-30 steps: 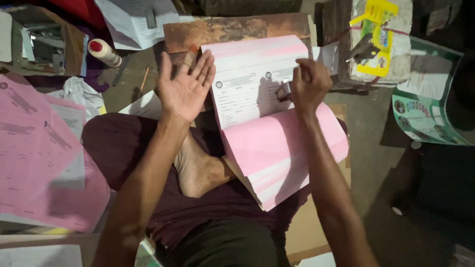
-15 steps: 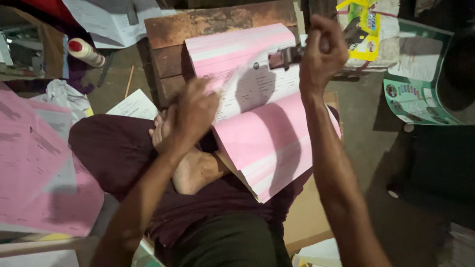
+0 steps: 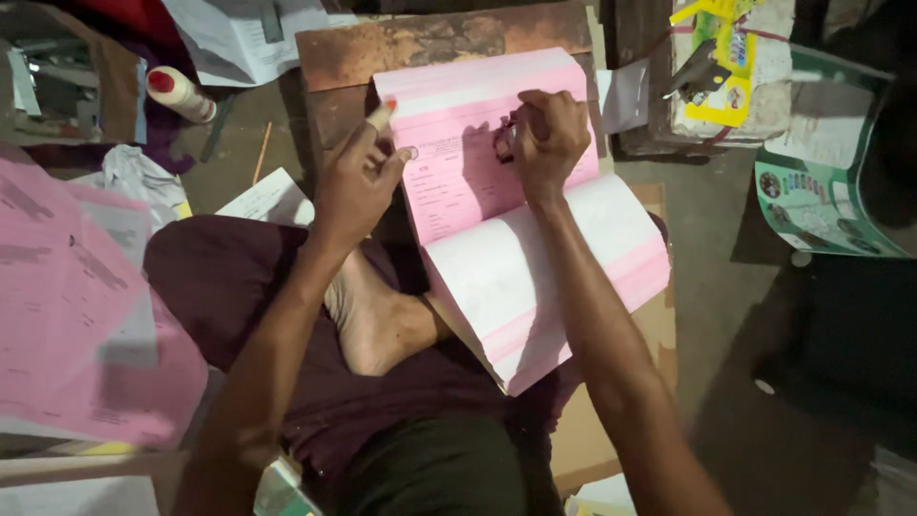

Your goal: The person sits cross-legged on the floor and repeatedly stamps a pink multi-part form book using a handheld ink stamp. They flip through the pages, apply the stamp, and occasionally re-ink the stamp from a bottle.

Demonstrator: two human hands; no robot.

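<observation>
A thick pad of pink and white printed forms (image 3: 497, 182) lies open across a worn wooden board (image 3: 420, 43) and my lap. My right hand (image 3: 549, 134) is closed around a small dark stamp (image 3: 503, 141) pressed onto the top pink sheet. My left hand (image 3: 358, 177) rests at the pad's left edge, fingers loosely curled and forefinger raised; whether it pinches a sheet is unclear. The turned-back pages (image 3: 564, 277) hang down toward my bare foot (image 3: 377, 320).
A white bottle with a red cap (image 3: 180, 94) lies at the upper left. Loose pink sheets (image 3: 76, 306) pile up on the left. White papers (image 3: 244, 33) sit behind the board. A yellow-labelled bundle (image 3: 726, 67) and a green printed poster (image 3: 826, 191) are on the right.
A pink sheet now covers the white form that showed before. My right hand came down from above the pad onto the page with the stamp. My left hand shifted to the pad's left edge.
</observation>
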